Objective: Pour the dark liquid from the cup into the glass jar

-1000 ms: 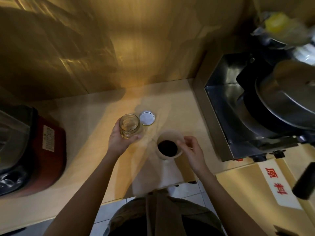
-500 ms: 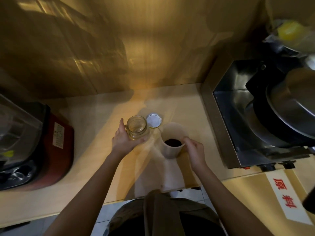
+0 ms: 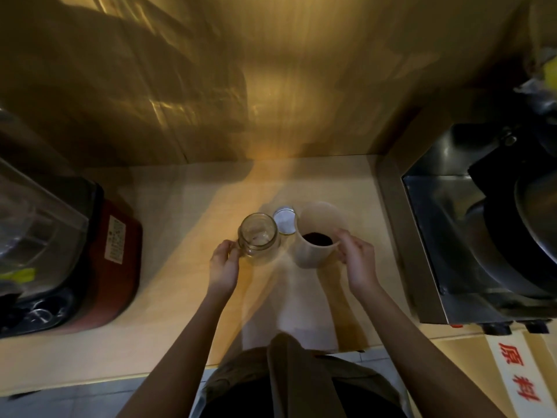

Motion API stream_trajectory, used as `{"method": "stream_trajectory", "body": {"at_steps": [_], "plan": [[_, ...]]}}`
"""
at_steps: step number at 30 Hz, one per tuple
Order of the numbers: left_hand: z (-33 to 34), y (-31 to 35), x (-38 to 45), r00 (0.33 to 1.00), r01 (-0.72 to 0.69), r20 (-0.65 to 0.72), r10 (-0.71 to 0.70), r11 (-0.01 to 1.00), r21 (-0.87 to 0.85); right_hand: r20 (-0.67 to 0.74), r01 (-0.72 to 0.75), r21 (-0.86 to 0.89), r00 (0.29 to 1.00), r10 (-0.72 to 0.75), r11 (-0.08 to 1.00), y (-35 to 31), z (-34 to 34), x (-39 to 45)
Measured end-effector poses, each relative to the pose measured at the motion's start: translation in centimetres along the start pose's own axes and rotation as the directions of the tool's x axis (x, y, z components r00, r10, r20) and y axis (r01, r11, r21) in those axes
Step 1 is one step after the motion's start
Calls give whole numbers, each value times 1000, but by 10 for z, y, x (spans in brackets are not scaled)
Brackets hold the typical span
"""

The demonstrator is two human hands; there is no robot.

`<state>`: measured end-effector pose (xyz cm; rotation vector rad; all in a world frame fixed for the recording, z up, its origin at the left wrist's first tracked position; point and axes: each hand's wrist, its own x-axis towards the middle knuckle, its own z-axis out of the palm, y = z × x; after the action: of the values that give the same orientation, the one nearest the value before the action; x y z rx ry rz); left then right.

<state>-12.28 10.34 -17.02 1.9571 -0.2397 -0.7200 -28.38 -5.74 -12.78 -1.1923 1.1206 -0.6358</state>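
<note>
A clear glass jar (image 3: 258,237) stands open and upright on the pale counter (image 3: 180,267), with nothing visible inside. My left hand (image 3: 223,266) touches its near left side with thumb and fingers. Right of it is a tall pale cup (image 3: 313,251) with dark liquid (image 3: 317,238) low inside. My right hand (image 3: 358,260) holds the cup's right rim and side. The cup looks upright, close to the jar without touching it. The jar's round white lid (image 3: 284,220) lies flat just behind, between the two.
A red-based blender (image 3: 90,267) stands at the left. A steel appliance (image 3: 470,236) with a dark pot fills the right. The wooden wall (image 3: 271,86) rises behind the counter. A white label with red characters (image 3: 517,372) lies at the lower right. The counter's front edge is near my body.
My left hand has slid from wrapping the jar to its near left side. The cup, held by my right hand, has shifted slightly toward the back. The camera has tilted.
</note>
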Motion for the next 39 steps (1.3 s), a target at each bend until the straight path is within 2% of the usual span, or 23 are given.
{"method": "stream_trajectory", "body": {"at_steps": [6, 11, 18, 22, 28, 32, 35, 39], "plan": [[-5, 10, 8, 993, 57, 105, -46, 993, -104, -9, -36, -51, 999, 35, 998, -1, 4, 6], [-1, 31, 12, 990, 25, 139, -10, 994, -108, -8, 0, -81, 1000, -1, 997, -12, 8, 18], [-3, 46, 19, 992, -36, 121, 44, 997, -64, 17, 134, -201, 991, -133, 970, -39, 0, 30], [-11, 69, 17, 996, 5, 91, 9, 989, -150, 48, 275, -251, 961, -271, 928, -69, -2, 34], [-31, 123, 3, 988, -80, 116, 99, 984, -160, 152, 513, -358, 856, -493, 780, -140, 7, 48], [-47, 163, -8, 970, -224, 79, 229, 972, -73, 274, 676, -426, 730, -626, 601, -191, 20, 48], [-59, 186, -15, 944, -329, 35, 327, 943, 49, 377, 748, -491, 645, -664, 448, -223, 29, 43], [-67, 207, -26, 919, -382, -73, 388, 921, 80, 472, 823, -472, 539, -698, 316, -259, 41, 30]]}}
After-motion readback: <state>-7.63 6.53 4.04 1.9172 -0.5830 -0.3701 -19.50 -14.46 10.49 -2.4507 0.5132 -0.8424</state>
